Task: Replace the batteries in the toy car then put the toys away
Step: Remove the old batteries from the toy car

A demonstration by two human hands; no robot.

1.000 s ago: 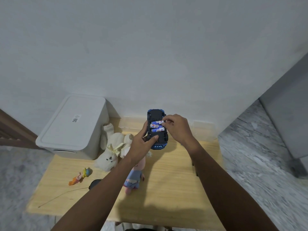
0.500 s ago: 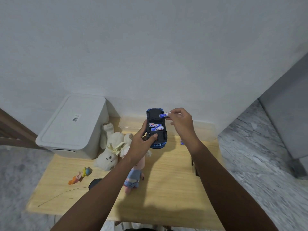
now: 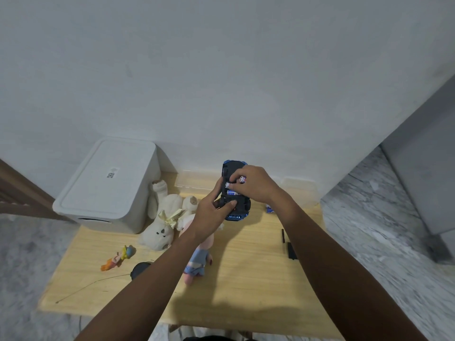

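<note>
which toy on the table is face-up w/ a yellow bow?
The white plush bunny, lying beside the white bin. The pink doll in blue and the small orange figure have no bow.

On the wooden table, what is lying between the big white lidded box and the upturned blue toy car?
In the head view, a cream plush bunny lies between the white lidded box and the blue toy car, close beside the box.

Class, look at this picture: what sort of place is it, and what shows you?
Probably a room at home: a low wooden table against a plain wall, soft toys beside a white storage box, marble-patterned floor.
</note>
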